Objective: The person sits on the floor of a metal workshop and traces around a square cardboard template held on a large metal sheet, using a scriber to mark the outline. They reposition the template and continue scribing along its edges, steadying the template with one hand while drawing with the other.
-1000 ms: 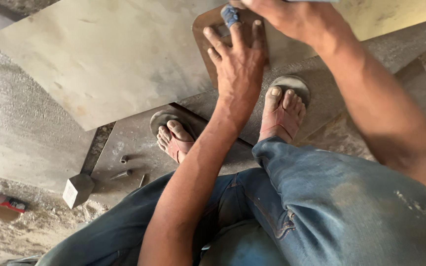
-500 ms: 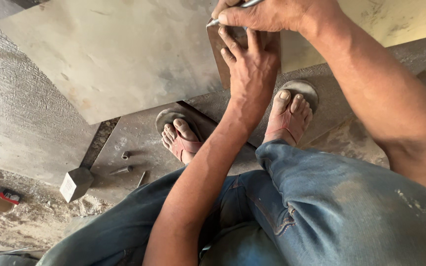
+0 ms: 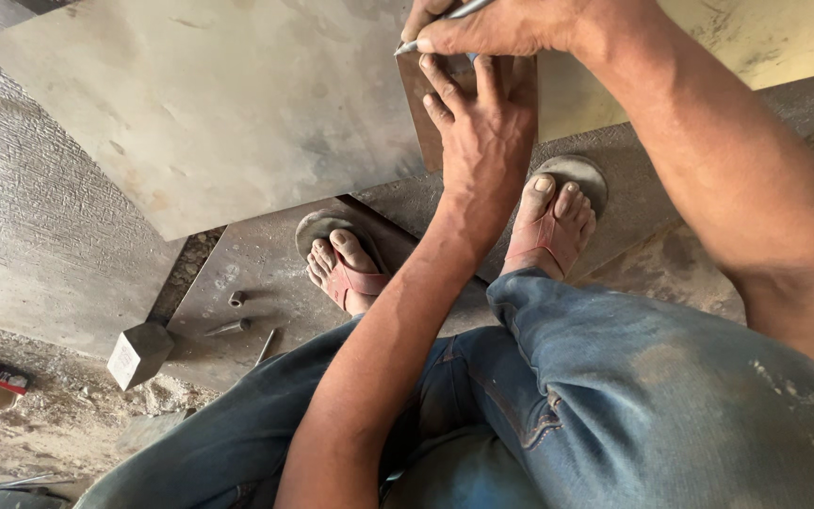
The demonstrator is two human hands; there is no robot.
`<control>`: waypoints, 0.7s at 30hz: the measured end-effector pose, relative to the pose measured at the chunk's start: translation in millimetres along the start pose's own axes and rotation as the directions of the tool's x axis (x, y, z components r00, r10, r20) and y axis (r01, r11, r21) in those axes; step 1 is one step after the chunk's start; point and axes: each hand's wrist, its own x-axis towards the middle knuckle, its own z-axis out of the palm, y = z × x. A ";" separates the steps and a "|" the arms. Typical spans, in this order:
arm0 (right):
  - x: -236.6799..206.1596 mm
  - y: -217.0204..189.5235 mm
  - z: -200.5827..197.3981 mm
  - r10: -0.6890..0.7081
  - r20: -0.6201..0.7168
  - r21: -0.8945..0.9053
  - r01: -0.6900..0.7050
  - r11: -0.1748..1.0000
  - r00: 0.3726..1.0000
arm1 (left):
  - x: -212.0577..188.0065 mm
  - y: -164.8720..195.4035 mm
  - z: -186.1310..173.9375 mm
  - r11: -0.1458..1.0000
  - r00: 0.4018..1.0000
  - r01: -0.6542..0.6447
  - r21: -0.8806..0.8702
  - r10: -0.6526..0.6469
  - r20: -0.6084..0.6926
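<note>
A small brown template (image 3: 423, 113) is pressed flat onto the large metal sheet (image 3: 219, 104) by the spread left hand (image 3: 482, 132), while a scriber (image 3: 440, 24), pinched in the right hand (image 3: 501, 24), is angled against its far edge.

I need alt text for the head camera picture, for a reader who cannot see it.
Seen from above, a squatting person's left hand presses a small brown plate flat on a large grey metal sheet, while the right hand holds a thin metal scriber at its edge. Both feet wear sandals.
</note>
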 end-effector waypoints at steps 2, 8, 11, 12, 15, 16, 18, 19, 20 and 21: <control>8.5 5.0 0.0 -0.006 0.059 0.028 0.005 1.000 0.998 | -1.4 -0.6 0.3 1.000 1.000 -0.004 -0.030 0.004 -0.002; 48.8 -1.6 2.6 0.059 0.189 -0.134 -0.034 0.990 0.980 | 2.2 -2.5 0.6 0.999 1.000 0.007 -0.053 -0.007 0.010; 67.6 -15.8 4.5 0.376 0.280 -0.077 -0.370 0.926 0.883 | 4.2 -2.1 -2.4 0.998 1.000 0.021 -0.054 -0.020 0.018; 68.8 -16.6 1.8 0.245 0.236 -0.117 -0.223 0.968 0.940 | 4.4 -2.4 -3.5 0.998 1.000 0.021 -0.065 -0.021 0.010; 53.4 -16.8 -10.5 -0.028 0.149 -0.197 0.058 0.979 0.989 | 3.0 -1.8 -6.2 0.996 0.999 0.046 -0.074 -0.046 -0.002; 42.9 -15.6 -15.1 -0.013 0.112 -0.196 0.035 0.980 0.994 | 3.1 -1.4 -6.7 0.996 0.999 0.052 -0.077 -0.053 -0.007; 22.8 -13.5 -16.2 -0.014 0.059 -0.179 0.024 0.984 0.998 | 2.5 -1.2 -6.7 0.997 0.998 0.056 -0.059 -0.056 -0.001; 16.0 -12.5 -14.4 -0.034 0.040 -0.164 0.040 0.986 0.999 | 2.0 -1.9 -6.6 0.997 0.998 0.059 -0.048 -0.059 0.002; 8.5 -11.6 -12.4 -0.051 0.019 -0.152 0.053 0.987 0.999 | 1.8 -2.1 -6.9 0.996 0.998 0.065 -0.054 -0.066 -0.003; 0.7 -10.2 -10.8 -0.053 -0.029 -0.162 0.048 0.986 0.998 | 2.0 -2.0 -7.1 0.996 0.998 0.068 -0.064 -0.069 -0.011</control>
